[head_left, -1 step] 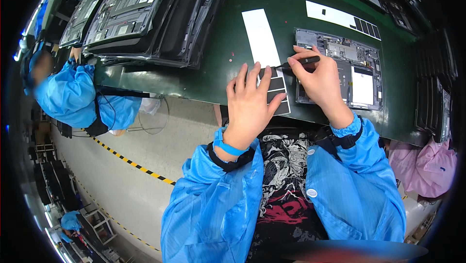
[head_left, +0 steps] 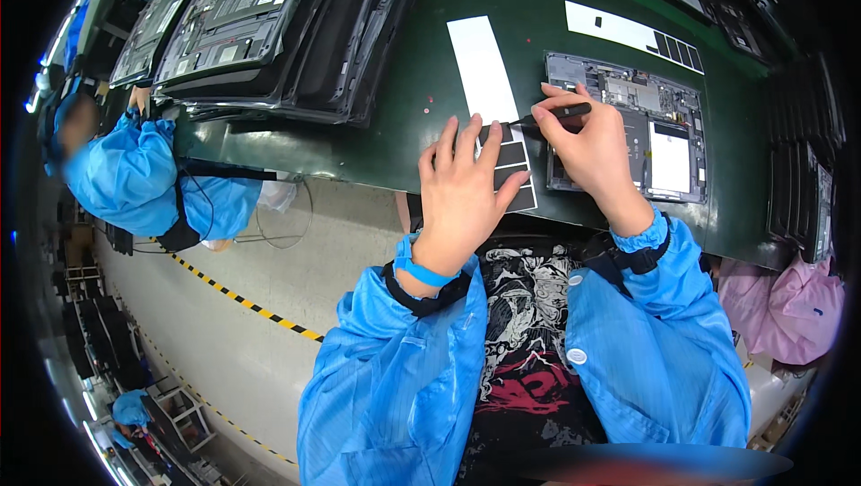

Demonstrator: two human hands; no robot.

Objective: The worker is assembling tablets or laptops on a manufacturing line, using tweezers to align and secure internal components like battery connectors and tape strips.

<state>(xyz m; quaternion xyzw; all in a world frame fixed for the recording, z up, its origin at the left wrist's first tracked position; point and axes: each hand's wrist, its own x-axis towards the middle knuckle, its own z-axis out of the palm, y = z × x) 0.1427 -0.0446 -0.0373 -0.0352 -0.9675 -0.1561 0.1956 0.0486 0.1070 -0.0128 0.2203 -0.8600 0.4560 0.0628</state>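
Observation:
My left hand (head_left: 462, 177) lies flat with fingers spread, pressing on a white backing strip (head_left: 484, 65) that bears black rectangular stickers (head_left: 510, 155) at its near end. In my right hand (head_left: 594, 150), slim black tweezers (head_left: 571, 111) are pinched between thumb and fingers. Their tip points left and meets the strip at the edge of a black sticker, close to my left fingertips. Just beyond and partly under my right hand sits an opened laptop base (head_left: 668, 96) with its circuit board showing and a white rectangular panel (head_left: 669, 160) at its near right.
A second white strip (head_left: 619, 29) with black stickers lies behind the laptop base. Tall stacks of laptop parts (head_left: 269, 29) stand at the left of the green table (head_left: 404, 141); more (head_left: 798, 181) are at the right. A person in blue (head_left: 126, 172) works at far left; a pink sleeve (head_left: 780, 307) shows at right.

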